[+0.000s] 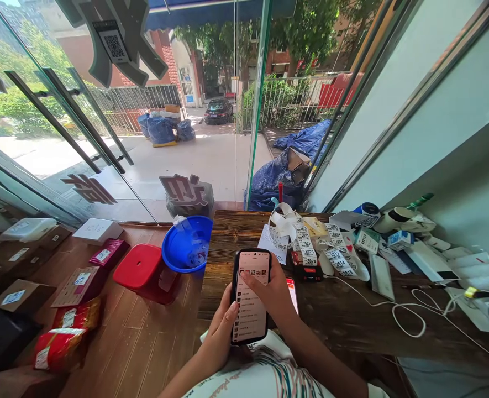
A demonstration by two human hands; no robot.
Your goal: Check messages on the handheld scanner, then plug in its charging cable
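Observation:
A black smartphone [250, 296] with a lit screen is upright in front of me, over the near edge of a dark wooden desk [347, 318]. My left hand [220, 331] grips its lower left side, thumb on the edge. My right hand [274, 296] wraps the phone's right side, its thumb lying across the screen. A second phone [293, 293] with a red screen lies on the desk, partly hidden behind my right hand.
Numbered label strips [308, 249], a label roll [284, 224], small boxes and a white cable [410, 318] crowd the desk. On the floor to the left are a blue basin [186, 249], a red stool [138, 268] and several parcels [76, 287]. Glass doors [115, 121] face the street.

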